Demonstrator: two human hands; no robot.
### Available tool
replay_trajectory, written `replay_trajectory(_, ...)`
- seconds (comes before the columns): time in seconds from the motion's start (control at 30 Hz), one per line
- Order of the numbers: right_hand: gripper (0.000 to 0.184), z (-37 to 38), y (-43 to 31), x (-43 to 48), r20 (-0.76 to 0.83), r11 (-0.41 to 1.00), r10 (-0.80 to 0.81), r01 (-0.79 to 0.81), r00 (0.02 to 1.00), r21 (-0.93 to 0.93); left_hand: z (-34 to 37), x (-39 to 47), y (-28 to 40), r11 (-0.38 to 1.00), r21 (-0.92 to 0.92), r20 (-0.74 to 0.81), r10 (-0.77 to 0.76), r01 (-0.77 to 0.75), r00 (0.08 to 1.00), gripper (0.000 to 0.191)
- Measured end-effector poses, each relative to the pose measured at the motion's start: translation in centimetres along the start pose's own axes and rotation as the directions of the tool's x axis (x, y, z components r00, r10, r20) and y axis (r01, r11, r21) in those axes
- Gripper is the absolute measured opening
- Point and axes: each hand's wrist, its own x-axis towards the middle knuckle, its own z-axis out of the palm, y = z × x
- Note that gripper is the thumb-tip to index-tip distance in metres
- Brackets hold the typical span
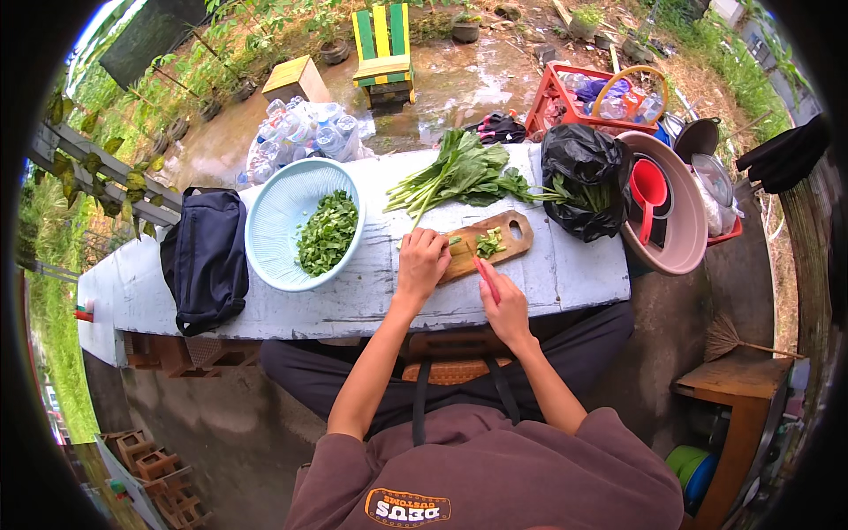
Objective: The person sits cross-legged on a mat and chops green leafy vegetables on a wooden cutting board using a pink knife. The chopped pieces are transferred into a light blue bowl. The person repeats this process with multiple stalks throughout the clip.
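Observation:
My right hand grips the red handle of a kitchen knife, its blade over a wooden cutting board. Bunched stems of leafy greens are pinched under my left hand at the board's left end; a short cut end shows beside the fingers. Chopped green pieces lie on the board right of the blade. Beyond the board rests a pile of uncut leafy greens. At the left, a light blue plastic colander holds chopped greens.
A dark blue bag lies at the table's left. On the right stand a black plastic bag with greens and a pink basin holding a red dipper. Bagged plastic bottles and a red crate are behind the table.

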Motion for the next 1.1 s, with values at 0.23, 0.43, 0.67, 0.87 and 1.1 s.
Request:
replay_trajectory(0.23, 0.042, -0.5, 0.4, -0.2, -0.028, 1.000, -0.007, 0.008, 1.000, 0.025, 0.5, -2.0, 0.1, 0.998, -0.059, 0.076, 0.040, -0.035, 0.996, 0.009)
replay_trajectory(0.43, 0.041, -0.2, 0.4, -0.3, -0.010, 0.999, 0.010, -0.010, 1.000, 0.035, 0.5, -2.1, 0.9, 0.997, -0.055, 0.092, -0.040, 0.045, 0.995, 0.008)
replay_trajectory(0.67, 0.041, 0.4, 0.4, -0.1, 0.025, 1.000, 0.009, -0.009, 1.000, 0.022, 1.1, -2.0, 2.0, 0.989, -0.008, 0.029, -0.145, 0.145, 0.989, 0.010)
replay_trajectory(0.87, 0.039, 0.8, -0.5, 0.6, 0.117, 0.998, 0.062, -0.057, 0.991, -0.040, 1.0, -1.9, 0.9, 0.968, -0.120, 0.051, -0.214, 0.219, 0.976, 0.009)
replay_trajectory(1.1, 0.039, 0.6, 0.1, 0.4, 0.053, 0.997, 0.059, -0.056, 0.997, -0.048, 0.7, -1.4, 1.3, 0.994, 0.004, 0.087, -0.108, 0.108, 0.990, 0.010)
